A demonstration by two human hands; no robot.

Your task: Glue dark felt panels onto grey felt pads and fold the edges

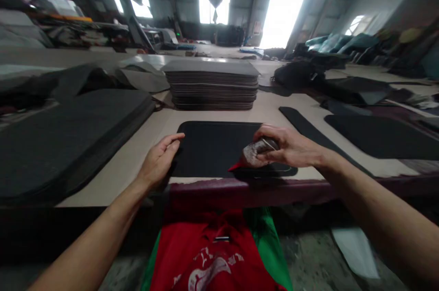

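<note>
A flat black panel (212, 147) with rounded corners lies on the table in front of me. A thin pale line runs just inside part of its edge. My right hand (283, 145) is wrapped round a smeared squeeze bottle (253, 153), tilted so its red nozzle (235, 166) points down and left at the panel's near edge. Whether the tip touches the surface I cannot tell. My left hand (161, 156) rests at the panel's left edge with fingers stretched out, the fingertips by its upper left corner.
Behind the panel stands a tall stack of grey sheets (212, 87). A thick pile of dark sheets (65, 140) fills the left side. To the right lie a dark strip (318, 138) and another dark panel (380, 135). Maroon cloth (212, 195) covers the table's front edge.
</note>
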